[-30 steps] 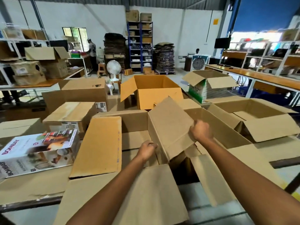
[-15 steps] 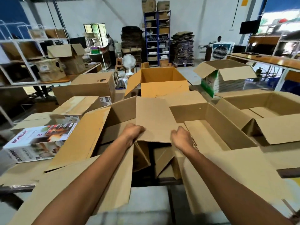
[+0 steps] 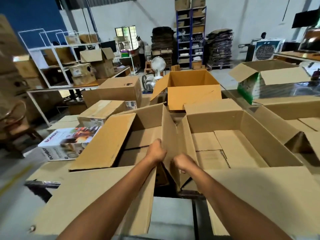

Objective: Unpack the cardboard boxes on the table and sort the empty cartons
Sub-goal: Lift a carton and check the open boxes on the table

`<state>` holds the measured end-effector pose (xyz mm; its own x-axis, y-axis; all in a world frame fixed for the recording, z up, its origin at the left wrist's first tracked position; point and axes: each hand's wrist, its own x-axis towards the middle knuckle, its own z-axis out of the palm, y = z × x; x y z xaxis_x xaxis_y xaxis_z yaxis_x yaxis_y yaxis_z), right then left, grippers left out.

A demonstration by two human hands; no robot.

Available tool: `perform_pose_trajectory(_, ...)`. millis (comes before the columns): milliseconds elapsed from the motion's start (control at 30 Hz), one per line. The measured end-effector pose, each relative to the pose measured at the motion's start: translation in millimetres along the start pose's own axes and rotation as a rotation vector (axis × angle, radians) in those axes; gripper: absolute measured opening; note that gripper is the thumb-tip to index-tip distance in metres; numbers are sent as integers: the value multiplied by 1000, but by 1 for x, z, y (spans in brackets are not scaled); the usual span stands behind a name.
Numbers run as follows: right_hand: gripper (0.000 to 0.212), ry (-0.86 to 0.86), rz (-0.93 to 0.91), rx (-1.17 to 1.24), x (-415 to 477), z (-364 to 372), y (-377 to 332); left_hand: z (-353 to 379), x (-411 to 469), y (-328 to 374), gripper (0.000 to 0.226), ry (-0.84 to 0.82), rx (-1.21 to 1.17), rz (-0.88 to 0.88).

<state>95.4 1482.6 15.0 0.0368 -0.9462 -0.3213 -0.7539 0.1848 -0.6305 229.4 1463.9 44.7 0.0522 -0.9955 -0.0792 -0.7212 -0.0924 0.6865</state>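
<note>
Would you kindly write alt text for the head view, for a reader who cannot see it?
Left hand and right hand grip an upright brown cardboard flap between open cartons; a white printed box lies at left.

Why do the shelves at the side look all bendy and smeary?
In the head view, the wide-angle lens bows the white rack near the left edge; the corners smear with blur; the cardboard flap in the middle looks sharper.

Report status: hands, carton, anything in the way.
Left hand and right hand both gripping the carton, stood upright on edge. Open box tight on the right. Printed box off left.
</note>
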Motion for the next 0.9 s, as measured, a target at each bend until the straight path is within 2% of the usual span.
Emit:
perform_pose_trajectory(133,30,115,23,214,-1,-4,-14,25,5,-9,9,-46,-63,37)
perform_pose_trajectory(200,30,203,-27,186,-5,-4,-24,24,5,-13,13,-81,-150,36)
perform_pose_trajectory(300,26,324,-147,113,-8,6,-32,11,6,-23,23,-108,-89,53)
perform_pose_trajectory(367,25,375,-240,43,-9,15,-36,-5,9,-34,33,-74,127,68)
perform_pose_trajectory(500,21,359,-357,-55,-3,35,-46,-37,9,-65,43,2,746,0)
perform_pose_trajectory(567,25,308,-312,-82,1,43,-53,-51,19,-87,49,-35,876,-99)
perform_pose_trajectory(667,43,223,-194,-157,10,48,-62,-71,33,-122,62,-55,928,-269)
perform_pose_trajectory(700,44,208,-159,-173,13,50,-66,-79,33,-128,62,-52,943,-275)
perform_pose_trajectory(800,35,196,-79,-266,18,52,-79,-114,26,-123,44,-32,979,-90)
perform_pose_trajectory(900,45,208,2,-412,19,59,-94,-164,26,-107,33,107,879,13)
